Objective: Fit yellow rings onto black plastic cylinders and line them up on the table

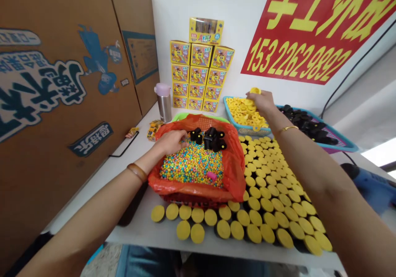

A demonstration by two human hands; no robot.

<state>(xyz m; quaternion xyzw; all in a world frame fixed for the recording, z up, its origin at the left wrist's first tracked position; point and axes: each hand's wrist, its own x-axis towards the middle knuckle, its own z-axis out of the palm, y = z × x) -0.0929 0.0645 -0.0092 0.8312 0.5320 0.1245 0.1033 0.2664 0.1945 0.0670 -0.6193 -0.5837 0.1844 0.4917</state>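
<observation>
The right hand (261,100) pinches a yellow cap (255,90) by its rim above the blue tray (252,131); it looks light, stiff and slippery. The left hand (171,141) curls into the candy beads (192,165), grip unclear.

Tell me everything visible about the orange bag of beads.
The orange bag is thin, crinkled plastic lining a basket on the white table, mouth folded open. It holds small multicoloured beads, black pieces piled at the back and one pink piece. The left hand dips into the beads at its far-left corner.
</observation>
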